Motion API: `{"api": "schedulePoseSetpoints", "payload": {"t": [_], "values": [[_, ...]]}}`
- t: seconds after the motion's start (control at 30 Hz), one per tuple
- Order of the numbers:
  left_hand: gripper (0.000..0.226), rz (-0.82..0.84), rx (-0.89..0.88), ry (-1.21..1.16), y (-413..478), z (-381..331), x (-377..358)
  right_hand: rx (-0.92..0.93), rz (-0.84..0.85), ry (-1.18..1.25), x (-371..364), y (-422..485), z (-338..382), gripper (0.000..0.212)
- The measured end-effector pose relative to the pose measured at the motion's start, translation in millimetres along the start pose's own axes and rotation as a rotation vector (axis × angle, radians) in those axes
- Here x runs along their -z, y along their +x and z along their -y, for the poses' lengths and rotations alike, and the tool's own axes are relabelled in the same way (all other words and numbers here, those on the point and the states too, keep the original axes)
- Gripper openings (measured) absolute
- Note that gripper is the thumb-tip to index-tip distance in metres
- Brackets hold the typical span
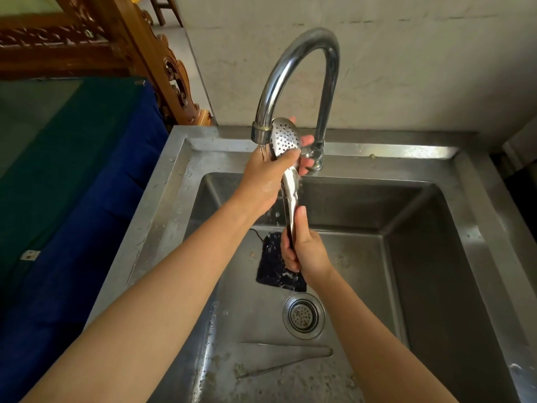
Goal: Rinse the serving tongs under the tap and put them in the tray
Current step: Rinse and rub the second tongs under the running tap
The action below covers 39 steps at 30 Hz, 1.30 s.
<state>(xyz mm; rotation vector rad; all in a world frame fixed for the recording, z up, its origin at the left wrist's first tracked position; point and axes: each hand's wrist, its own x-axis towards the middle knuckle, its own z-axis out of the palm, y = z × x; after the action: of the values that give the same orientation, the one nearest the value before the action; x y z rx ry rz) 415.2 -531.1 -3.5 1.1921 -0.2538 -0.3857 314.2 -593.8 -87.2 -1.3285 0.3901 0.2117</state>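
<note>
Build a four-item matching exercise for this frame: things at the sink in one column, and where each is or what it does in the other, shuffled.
Column A
1. left hand
2. right hand
3. dark pad
4. drain strainer

Column B
a. round, set into the sink floor
b. grips the handle end of the serving tongs
c. lies flat on the sink floor, beyond the strainer
d. holds the tongs' perforated head at the tap spout

Pairs: 1-d, 2-b, 3-c, 4-a

A dark cloth (271, 270) lies beside the drain strainer (303, 315).
</note>
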Motion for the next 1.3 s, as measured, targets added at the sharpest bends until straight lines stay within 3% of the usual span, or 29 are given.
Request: {"api": "schedulePoseSetpoints", "payload": {"t": [0.07,0.13,0.2,0.37,0.5,0.7,0.83,0.97,1.03,1.13,1.23,1.3], "values": [[0.01,-0.125,0.05,-0.023,2,-3,-2,-0.001,0.007,-0.029,-5,1,5,0.065],[0.026,-0.33,0.105,0.053,7,-5,-4,0.026,0.017,-0.071,-8,3,14,0.063],[0.044,-0.432,0.136,0.106,12,-9,-7,0.062,0.032,-0.096,-9,6,22,0.061],[0.051,-0.311,0.068,0.186,7,-13,-20,0.034,0.078,0.034,-7,7,22,0.061],[0.023,-0.231,0.02,0.001,3,-2,-12,-0.013,0.174,0.148,-5,1,10,0.062],[0.011,-0.417,0.111,0.262,1,17,3,-0.065,0.21,0.16,-5,-10,-5,0.066],[0.048,-0.462,0.224,0.379,1,14,5,-0.051,0.149,0.138,-6,-20,-10,0.065],[0.083,-0.157,0.323,0.089,-1,11,7,-0.091,0.035,0.109,-4,-26,-12,0.062],[0.072,-0.036,0.314,0.018,-5,15,6,-0.123,-0.033,0.039,-1,-24,-12,0.062],[0.027,0.014,0.181,0.041,-14,25,11,-0.147,-0.098,-0.041,1,-20,-11,0.063],[0.018,-0.132,0.178,-0.1,-20,29,13,-0.075,-0.051,-0.148,1,-15,-11,0.062],[0.027,-0.233,0.207,-0.159,-18,27,12,-0.008,0.042,-0.174,2,-13,-12,0.055]]}}
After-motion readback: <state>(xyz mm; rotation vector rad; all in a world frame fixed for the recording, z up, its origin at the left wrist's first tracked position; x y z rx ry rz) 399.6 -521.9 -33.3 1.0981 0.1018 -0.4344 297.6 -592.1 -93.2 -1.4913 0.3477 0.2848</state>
